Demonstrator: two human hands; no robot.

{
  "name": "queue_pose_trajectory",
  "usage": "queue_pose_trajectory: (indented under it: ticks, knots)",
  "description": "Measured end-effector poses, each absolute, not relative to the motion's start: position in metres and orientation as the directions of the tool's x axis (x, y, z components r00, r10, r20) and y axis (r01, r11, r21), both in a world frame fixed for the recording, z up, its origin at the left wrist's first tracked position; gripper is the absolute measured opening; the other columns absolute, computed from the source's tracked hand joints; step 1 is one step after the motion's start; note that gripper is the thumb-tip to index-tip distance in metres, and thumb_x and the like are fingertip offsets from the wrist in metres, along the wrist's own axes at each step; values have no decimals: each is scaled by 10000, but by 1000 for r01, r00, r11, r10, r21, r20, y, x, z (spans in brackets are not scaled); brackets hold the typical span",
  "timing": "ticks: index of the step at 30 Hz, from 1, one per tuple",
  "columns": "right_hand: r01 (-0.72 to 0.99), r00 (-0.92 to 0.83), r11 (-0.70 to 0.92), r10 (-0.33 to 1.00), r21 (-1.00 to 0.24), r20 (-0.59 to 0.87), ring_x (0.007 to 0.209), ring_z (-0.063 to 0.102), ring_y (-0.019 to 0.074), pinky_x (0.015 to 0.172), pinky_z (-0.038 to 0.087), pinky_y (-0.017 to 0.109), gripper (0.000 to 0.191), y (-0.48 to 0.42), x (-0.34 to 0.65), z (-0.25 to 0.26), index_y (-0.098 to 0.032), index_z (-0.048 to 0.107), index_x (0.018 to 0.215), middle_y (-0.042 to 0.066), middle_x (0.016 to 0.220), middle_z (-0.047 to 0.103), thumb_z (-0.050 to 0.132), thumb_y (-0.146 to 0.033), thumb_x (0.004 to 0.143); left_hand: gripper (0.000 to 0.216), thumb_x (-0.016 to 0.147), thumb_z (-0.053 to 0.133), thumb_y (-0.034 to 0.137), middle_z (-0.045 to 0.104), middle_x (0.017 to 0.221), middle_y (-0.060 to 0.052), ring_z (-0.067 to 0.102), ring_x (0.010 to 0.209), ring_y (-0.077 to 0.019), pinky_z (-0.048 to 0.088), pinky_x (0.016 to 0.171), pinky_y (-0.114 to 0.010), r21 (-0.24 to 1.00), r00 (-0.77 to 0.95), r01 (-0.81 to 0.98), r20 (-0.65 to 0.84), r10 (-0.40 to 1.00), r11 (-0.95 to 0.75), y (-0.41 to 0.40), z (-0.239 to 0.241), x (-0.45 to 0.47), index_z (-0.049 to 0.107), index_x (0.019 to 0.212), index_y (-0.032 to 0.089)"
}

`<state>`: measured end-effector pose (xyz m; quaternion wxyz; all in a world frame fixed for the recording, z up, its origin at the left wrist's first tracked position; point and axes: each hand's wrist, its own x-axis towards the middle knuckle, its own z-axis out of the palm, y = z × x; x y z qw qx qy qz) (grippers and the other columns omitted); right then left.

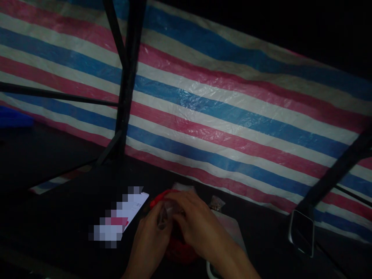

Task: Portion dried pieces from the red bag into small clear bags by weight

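Note:
Low in the view, my left hand [151, 234] and my right hand [194, 223] meet over a dark tabletop. Both pinch a small clear plastic bag [166, 214] held between them. Under the hands lies a red object [180, 250], with a red strip [158, 197] showing above the fingers; I cannot make out what it is. A white card [132, 207], partly blurred out, lies just left of my left hand. A small clear packet [216, 202] sits right of my right hand.
A red, white and blue striped tarp [221, 112] hangs across the back. Black metal frame bars [126, 85] stand at left and a slanted bar [337, 170] at right. A dark framed device [302, 231] stands at right. A white object [229, 226] lies under my right wrist.

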<state>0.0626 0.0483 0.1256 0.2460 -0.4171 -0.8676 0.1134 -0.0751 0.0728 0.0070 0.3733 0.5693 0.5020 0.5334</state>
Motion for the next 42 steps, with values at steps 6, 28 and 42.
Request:
queue_pose_trajectory:
  ticks: [6, 28, 42]
  knots:
    - [664, -473, 595, 803, -453, 362, 1300, 611, 186, 1149, 472, 357, 530, 50, 66, 124, -275, 630, 1392, 16, 1370, 699, 622, -16, 930, 268, 845, 628, 342, 816, 976, -58, 794, 873, -260, 619, 770, -340, 958, -109, 119, 274, 956, -261, 76, 4, -73, 720, 1081, 257]
    - [629, -282, 442, 896, -639, 343, 1188, 691, 222, 1095, 494, 384, 320, 55, 73, 99, -274, 760, 1185, 32, 1240, 764, 620, -106, 952, 404, 728, 743, 429, 690, 913, 14, 747, 842, -209, 642, 759, -330, 948, -325, -149, 222, 919, -282, 59, 48, -87, 522, 1029, 276]
    - [515, -162, 428, 899, -742, 406, 940, 699, 149, 895, 531, 256, 232, 29, 93, 113, -263, 781, 957, -27, 981, 755, 760, -62, 842, 378, 837, 664, 354, 744, 1260, -95, 715, 1220, -294, 579, 1059, -452, 952, 82, -18, 305, 949, -305, 51, 27, -60, 629, 1205, 272]
